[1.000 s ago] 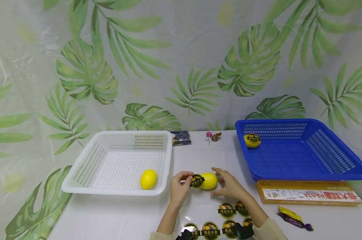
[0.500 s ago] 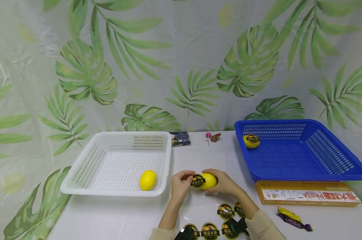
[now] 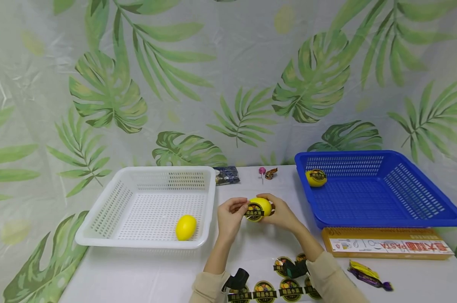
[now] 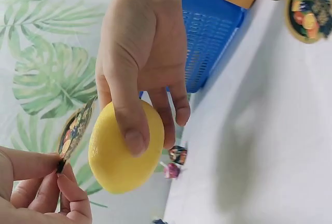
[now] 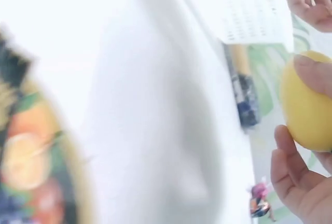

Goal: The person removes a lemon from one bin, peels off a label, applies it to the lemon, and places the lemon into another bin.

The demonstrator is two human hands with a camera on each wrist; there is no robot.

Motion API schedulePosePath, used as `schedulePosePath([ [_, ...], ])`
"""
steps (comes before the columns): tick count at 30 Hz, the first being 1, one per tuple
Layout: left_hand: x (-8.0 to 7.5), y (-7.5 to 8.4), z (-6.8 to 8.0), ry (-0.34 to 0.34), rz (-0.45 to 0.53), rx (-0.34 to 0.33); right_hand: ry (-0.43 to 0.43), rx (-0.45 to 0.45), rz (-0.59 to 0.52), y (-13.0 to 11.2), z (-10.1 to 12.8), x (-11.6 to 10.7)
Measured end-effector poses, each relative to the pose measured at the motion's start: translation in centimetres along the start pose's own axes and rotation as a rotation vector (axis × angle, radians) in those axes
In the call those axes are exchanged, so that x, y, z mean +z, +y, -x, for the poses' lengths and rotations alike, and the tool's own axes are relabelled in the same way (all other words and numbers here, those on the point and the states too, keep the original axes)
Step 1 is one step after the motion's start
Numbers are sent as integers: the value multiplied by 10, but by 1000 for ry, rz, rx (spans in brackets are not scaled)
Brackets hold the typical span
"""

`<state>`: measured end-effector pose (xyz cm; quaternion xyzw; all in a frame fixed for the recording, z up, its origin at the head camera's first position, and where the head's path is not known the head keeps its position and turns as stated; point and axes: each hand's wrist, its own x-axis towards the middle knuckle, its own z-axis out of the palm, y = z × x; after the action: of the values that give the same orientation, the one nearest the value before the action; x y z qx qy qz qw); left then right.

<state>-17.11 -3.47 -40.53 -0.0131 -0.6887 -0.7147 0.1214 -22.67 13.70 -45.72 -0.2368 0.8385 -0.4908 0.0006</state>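
With the lemon in hand as our clock's centre and twelve pointing away from the wearer, we find the right hand [image 3: 283,212] at about three o'clock. It holds the lemon [image 3: 265,204], thumb on one side and fingers round the other, and the wrist view from the left shows it lifted off the bench [image 3: 156,273]. We judge that this grip steadies the fruit and leaves its near face bare.

At about nine o'clock the left hand [image 3: 230,216] is narrowed to a pinch, thumb and finger on one edge of a round dark sticker [image 3: 255,212]. Holding only the rim probably keeps most of the backing side untouched. From the left wrist we see the sticker nearly edge-on beside the lemon, with a gap along much of it; whether its upper edge touches, we cannot tell.

At six o'clock lies a sheet of stickers [image 3: 265,291], perhaps there for easy reach. Out at nine stands the white basket [image 3: 137,243] with a plain lemon [image 3: 185,227] inside; towards three, the blue basket [image 3: 364,198] carries a labelled lemon [image 3: 316,178]. The separate baskets seem to keep plain and labelled fruit apart.
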Motion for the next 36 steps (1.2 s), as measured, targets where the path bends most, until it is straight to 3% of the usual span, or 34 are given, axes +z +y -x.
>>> schedulePosePath([
  [7,7,-11,-27,40,35,59,54,-13,-49,-9,-15,-5],
  [15,13,-9,-39,20,38,117,51,-5,-106,-15,-21,-8],
  [21,18,-6,-38,43,21,131,43,4,-133,-17,-23,-7],
  [29,20,22,-19,88,-56,239,50,-3,-95,-28,-20,-7],
  [33,20,22,-18,107,-45,262,38,2,-92,-49,-15,-11],
  [36,19,10,-23,112,-19,256,23,22,-91,-60,-13,-13],
])
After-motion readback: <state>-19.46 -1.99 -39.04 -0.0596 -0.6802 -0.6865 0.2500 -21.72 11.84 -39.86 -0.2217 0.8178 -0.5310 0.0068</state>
